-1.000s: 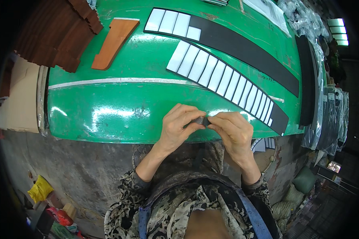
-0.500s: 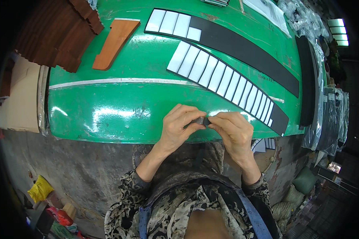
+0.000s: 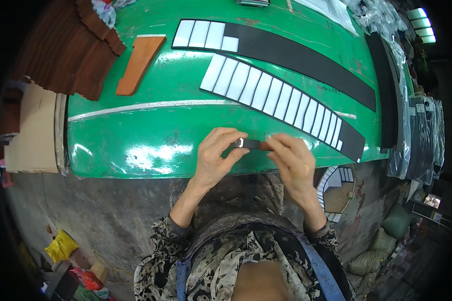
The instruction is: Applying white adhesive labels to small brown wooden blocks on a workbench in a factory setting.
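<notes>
A short dark strip spans the gap between my hands, just above the near edge of the green tabletop. My left hand pinches its left end between thumb and fingers, where a small bright white spot shows. At the other end, the slightly blurred fingers of my right hand close on the strip. Beyond my hands lies a black curved strip bearing a row of white rectangular pieces. Farther back, a second black strip has a few white pieces at its left end.
A brown wooden bracket-shaped piece lies at the left, beside a tall stack of dark brown pieces. Long black strips and plastic-wrapped sheets line the right edge. A round container holding white pieces stands below the table's right side.
My hands have moved apart, so more of the dark strip shows between them. The left hand has shifted slightly left. The whole view has shifted a little.
</notes>
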The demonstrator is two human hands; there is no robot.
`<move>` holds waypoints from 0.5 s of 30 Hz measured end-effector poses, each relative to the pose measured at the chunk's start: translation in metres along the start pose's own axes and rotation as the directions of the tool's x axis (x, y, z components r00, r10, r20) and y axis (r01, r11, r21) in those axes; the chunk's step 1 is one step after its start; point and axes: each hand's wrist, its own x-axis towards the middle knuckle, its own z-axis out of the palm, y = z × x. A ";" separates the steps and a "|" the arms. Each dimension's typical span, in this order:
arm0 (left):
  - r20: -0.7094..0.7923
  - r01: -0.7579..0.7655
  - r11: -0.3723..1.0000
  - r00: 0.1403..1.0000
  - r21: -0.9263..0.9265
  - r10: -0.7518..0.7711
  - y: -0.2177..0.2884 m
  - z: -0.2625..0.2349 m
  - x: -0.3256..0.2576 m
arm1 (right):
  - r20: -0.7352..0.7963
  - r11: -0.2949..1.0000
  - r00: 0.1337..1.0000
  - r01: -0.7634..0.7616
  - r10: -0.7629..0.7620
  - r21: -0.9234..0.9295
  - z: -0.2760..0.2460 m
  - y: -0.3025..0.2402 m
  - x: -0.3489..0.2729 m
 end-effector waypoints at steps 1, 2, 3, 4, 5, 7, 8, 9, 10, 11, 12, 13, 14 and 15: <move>-0.008 0.014 1.000 1.000 0.007 -0.014 0.002 0.001 0.000 | 0.006 1.000 1.000 0.012 -0.012 0.003 0.002 -0.005 -0.003; -0.001 0.003 1.000 1.000 0.016 -0.003 0.004 0.001 -0.001 | 0.011 1.000 1.000 0.025 -0.025 0.007 0.004 -0.010 -0.005; 0.012 0.010 1.000 1.000 -0.010 -0.010 0.006 -0.001 -0.001 | 0.013 0.999 1.000 0.028 -0.028 0.016 0.008 -0.011 -0.005; 0.026 0.018 0.999 1.000 -0.035 -0.017 0.007 -0.002 -0.002 | -0.006 0.999 0.999 0.032 -0.031 0.021 0.011 -0.012 -0.007; 0.004 0.046 0.998 0.999 -0.034 -0.046 0.010 0.003 -0.006 | 0.007 0.998 0.999 0.041 -0.041 -0.036 0.013 -0.012 -0.011; -0.062 0.114 0.993 0.992 0.007 -0.114 0.012 0.014 -0.010 | -0.006 0.995 0.998 0.057 -0.058 -0.079 0.021 -0.010 -0.016; -0.092 0.156 0.988 0.984 0.011 -0.154 0.011 0.017 -0.011 | -0.018 0.996 0.998 0.059 -0.060 -0.072 0.021 -0.009 -0.012; -0.086 0.161 0.987 0.984 0.017 -0.158 0.013 0.017 -0.011 | -0.011 0.999 1.000 0.030 -0.030 0.015 0.018 -0.009 -0.013; -0.083 0.186 0.982 0.979 -0.006 -0.186 0.015 0.016 -0.010 | 0.001 0.995 1.000 -0.002 0.002 0.101 0.017 -0.008 -0.015; -0.079 0.214 0.976 0.973 -0.031 -0.216 0.015 0.014 -0.009 | -0.031 0.984 0.998 -0.041 0.047 0.176 0.020 -0.002 -0.017; -0.074 0.225 0.974 0.971 -0.025 -0.226 0.015 0.012 -0.007 | -0.027 0.982 0.998 -0.051 0.057 0.183 0.021 -0.001 -0.015; -0.033 0.220 0.974 0.974 -0.052 -0.222 0.013 0.009 -0.006 | -0.030 0.968 0.992 -0.114 0.124 0.223 0.021 -0.002 -0.012; 0.007 0.217 0.973 0.976 -0.081 -0.217 0.011 0.006 -0.005 | -0.031 0.949 0.981 -0.176 0.190 0.262 0.020 -0.003 -0.011; 0.064 0.211 0.974 0.977 -0.089 -0.206 0.007 0.002 -0.004 | -0.028 0.966 0.988 -0.143 0.153 0.215 0.019 -0.003 -0.007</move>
